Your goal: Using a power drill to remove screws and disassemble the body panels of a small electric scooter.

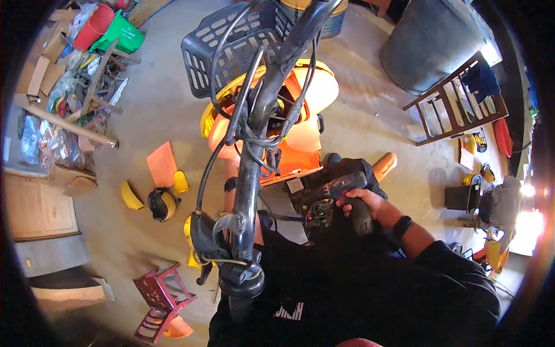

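My right hand [374,203] is wrapped around the grip of a dark cordless drill [347,186], whose front end points left toward exposed wiring [319,211]. Partly behind a black handlebar [263,115], my left hand [232,168] reaches to the orange and yellow bodywork [292,165] of a two-wheeler. Its fingers are hidden, so I cannot see whether it holds anything. Dark cables [209,168] run along the bar, with a brake lever [203,273] near its lower end. Beyond the bodywork sits a black slotted basket [199,66].
On the floor to the left lie an orange panel [162,164], a yellow piece [132,195] and a helmet [162,204]. A dark red chair [162,289] stands nearer. Far right are a large grey drum [430,43] and a wooden frame [448,113]; clutter and buckets [124,33] fill the far left.
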A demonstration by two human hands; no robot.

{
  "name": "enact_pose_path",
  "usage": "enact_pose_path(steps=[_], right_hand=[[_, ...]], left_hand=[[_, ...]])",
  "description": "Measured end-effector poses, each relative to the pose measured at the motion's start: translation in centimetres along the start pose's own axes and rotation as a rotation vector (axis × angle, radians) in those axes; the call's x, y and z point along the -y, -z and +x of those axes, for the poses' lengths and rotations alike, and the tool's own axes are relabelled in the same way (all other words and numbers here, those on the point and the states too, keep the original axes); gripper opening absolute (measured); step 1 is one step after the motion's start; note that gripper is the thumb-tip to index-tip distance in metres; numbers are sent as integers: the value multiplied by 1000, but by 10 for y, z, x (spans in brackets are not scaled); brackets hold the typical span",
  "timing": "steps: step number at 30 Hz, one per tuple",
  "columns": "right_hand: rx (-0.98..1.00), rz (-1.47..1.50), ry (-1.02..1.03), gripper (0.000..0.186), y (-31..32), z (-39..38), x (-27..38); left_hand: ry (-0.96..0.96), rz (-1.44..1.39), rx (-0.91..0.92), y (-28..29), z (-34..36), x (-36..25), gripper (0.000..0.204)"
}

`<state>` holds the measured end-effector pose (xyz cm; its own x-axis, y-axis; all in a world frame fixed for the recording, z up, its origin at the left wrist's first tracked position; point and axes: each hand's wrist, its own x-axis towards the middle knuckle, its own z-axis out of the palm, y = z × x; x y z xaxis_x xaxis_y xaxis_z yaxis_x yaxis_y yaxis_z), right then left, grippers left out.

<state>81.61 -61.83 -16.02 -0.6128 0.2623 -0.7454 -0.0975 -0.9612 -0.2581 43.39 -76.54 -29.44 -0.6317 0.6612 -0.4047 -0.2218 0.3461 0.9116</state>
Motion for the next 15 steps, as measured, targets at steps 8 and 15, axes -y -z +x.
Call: enact_pose_path(steps=[8,15], right_hand=[[24,-15,-10,38,2,2,2],[-17,-63,49,39,6,3,3]], left_hand=[[31,33,10,13,-18,-1,41],[57,60,20,17,-25,-2,41]])
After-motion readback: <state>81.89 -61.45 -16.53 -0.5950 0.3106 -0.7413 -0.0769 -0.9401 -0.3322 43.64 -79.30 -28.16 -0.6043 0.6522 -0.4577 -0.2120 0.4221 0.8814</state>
